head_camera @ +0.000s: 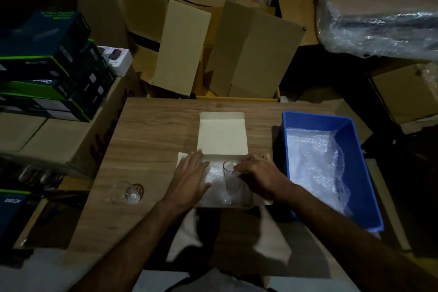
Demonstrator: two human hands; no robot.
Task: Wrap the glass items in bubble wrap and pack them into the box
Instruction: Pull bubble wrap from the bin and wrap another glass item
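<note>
STEP: seat glass (229, 176) in box (222, 135) | L hand (192, 176) flat, fingers straight, pressing bubble wrap (213, 179) beside glass; R hand (257, 173) curled at glass rim, grip unclear | TIP: pad all sides; 2nd glass (126, 193) left of box, unwrapped

Bare forearms, no sleeves; left hand (189, 176) & right hand (257, 173) w/o gloves, rings, watch.

1. An open box (246, 204) sits mid-table (151, 130), its lid (222, 134) lying behind it.
2. In the box: bubble wrap (214, 180) and a tumbler (231, 179).
3. Another glass (126, 193) lies left of the box.
4. A bin (297, 147) holding more wrap (315, 161) stands on the right.
</note>
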